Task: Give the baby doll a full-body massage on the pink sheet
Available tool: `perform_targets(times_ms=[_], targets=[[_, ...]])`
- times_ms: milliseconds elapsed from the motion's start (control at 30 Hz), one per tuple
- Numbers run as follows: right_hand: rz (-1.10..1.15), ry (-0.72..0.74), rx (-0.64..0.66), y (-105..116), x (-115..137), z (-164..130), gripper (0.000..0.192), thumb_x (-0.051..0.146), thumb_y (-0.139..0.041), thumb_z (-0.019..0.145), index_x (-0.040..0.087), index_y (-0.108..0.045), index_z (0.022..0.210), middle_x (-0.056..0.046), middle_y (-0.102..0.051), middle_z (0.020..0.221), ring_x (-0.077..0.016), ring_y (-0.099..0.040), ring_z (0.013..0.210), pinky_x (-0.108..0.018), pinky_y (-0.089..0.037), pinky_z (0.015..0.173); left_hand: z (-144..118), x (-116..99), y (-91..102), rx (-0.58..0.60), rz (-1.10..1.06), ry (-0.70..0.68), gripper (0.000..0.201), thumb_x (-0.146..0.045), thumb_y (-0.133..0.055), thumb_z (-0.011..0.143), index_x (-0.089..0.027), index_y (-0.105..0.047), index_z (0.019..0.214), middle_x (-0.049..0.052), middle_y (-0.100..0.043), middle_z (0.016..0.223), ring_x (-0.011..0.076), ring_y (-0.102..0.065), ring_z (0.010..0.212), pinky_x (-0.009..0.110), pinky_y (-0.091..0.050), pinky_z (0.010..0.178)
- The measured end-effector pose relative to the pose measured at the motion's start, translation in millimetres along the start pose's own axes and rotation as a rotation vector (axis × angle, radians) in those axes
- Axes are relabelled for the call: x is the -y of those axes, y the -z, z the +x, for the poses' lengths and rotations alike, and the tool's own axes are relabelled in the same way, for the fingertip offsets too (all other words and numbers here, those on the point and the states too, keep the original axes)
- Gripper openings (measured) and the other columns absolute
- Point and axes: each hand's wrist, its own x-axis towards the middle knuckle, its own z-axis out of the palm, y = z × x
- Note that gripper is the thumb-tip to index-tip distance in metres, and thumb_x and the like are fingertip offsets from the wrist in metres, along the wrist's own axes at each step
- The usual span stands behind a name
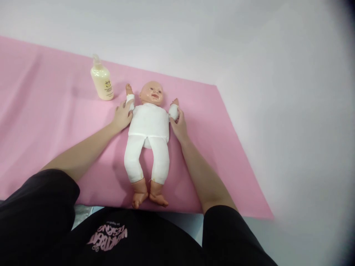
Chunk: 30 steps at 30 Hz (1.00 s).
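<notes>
The doll point(149, 120) lies face-up on the pink-covered table point(208, 140), long axis running twelve to six, head at twelve, equally near the left hand point(122, 115), curled round its ten-o'clock arm, and right hand point(179, 125), gripping its two-o'clock arm.

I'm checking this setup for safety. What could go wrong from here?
1. The bottle stands near the left hand; a sideways sweep might knock it over.
2. The doll has its feet close to the near edge of the pink cloth; sliding it that way could push them past.
3. The right hand grips one sleeved arm; a hard pull might strain it.
</notes>
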Motion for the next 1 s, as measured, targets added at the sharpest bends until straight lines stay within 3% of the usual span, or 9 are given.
perform_targets(times_ms=[167,267,367,433,500,600,867,1000], targets=[[0.132,0.06,-0.028,0,-3,3,0.099,0.068,-0.069,0.085,0.029,-0.019,0.162,-0.017,-0.055,0.151,-0.0294,-0.062,0.133,-0.055,-0.053,0.114,2,7,-2.7,-0.129,-0.179,-0.189,0.085,-0.053,-0.062,0.099,-0.019,-0.023,0.166,0.024,-0.046,0.156,0.0405,-0.045,0.148,0.058,-0.036,0.126],[0.088,0.15,-0.022,1,0,3,0.092,0.07,-0.068,0.085,0.026,-0.03,0.156,-0.016,-0.057,0.143,-0.0289,-0.062,0.129,-0.055,-0.052,0.115,-1,0,0.8,-0.147,-0.194,-0.186,0.098,-0.067,-0.063,0.095,-0.019,-0.017,0.167,0.024,-0.045,0.155,0.0392,-0.048,0.145,0.054,-0.04,0.123],[0.014,0.24,0.009,3,11,-1,0.066,0.067,-0.067,0.087,0.025,-0.051,0.135,-0.014,-0.061,0.131,-0.0303,-0.061,0.126,-0.056,-0.051,0.115,-5,-7,6.5,-0.122,-0.187,-0.188,0.097,-0.073,-0.067,0.089,-0.019,-0.031,0.162,0.022,-0.049,0.151,0.0391,-0.051,0.141,0.055,-0.041,0.121],[-0.053,0.315,0.032,4,21,-5,0.05,0.061,-0.068,0.086,0.026,-0.057,0.121,-0.012,-0.063,0.122,-0.0318,-0.06,0.124,-0.059,-0.048,0.117,-6,-11,10.4,-0.072,-0.155,-0.225,0.078,-0.071,-0.07,0.087,-0.021,-0.053,0.145,0.018,-0.057,0.142,0.0388,-0.053,0.137,0.057,-0.041,0.121],[-0.093,0.372,0.064,4,29,-10,0.041,0.056,-0.069,0.086,0.028,-0.058,0.113,-0.011,-0.064,0.119,-0.0327,-0.059,0.124,-0.059,-0.046,0.119,-7,-13,13.4,-0.019,-0.125,-0.262,0.058,-0.065,-0.074,0.085,-0.022,-0.065,0.124,0.014,-0.066,0.13,0.0371,-0.058,0.129,0.057,-0.041,0.12],[-0.103,0.405,0.108,4,37,-14,0.037,0.053,-0.067,0.086,0.028,-0.057,0.112,-0.01,-0.065,0.119,-0.0324,-0.06,0.123,-0.059,-0.047,0.117,-6,-15,15.7,0.016,-0.124,-0.297,0.047,-0.056,-0.077,0.081,-0.022,-0.066,0.113,0.012,-0.071,0.122,0.035,-0.063,0.122,0.056,-0.044,0.116],[-0.098,0.46,0.128,6,37,-16,0.039,0.054,-0.065,0.087,0.027,-0.056,0.114,-0.011,-0.066,0.117,-0.0322,-0.064,0.118,-0.059,-0.051,0.113,-9,-15,16.9,0.033,-0.169,-0.382,0.051,-0.057,-0.072,0.081,-0.021,-0.065,0.117,0.013,-0.073,0.124,0.035,-0.066,0.122,0.053,-0.044,0.116],[-0.081,0.41,0.123,2,30,-16,0.052,0.055,-0.062,0.091,0.027,-0.051,0.133,-0.013,-0.065,0.13,-0.0328,-0.061,0.13,-0.059,-0.048,0.119,-8,-15,14.7,0.042,-0.168,-0.34,0.06,-0.065,-0.065,0.086,-0.02,-0.064,0.127,0.016,-0.071,0.13,0.037,-0.065,0.125,0.055,-0.045,0.118]])
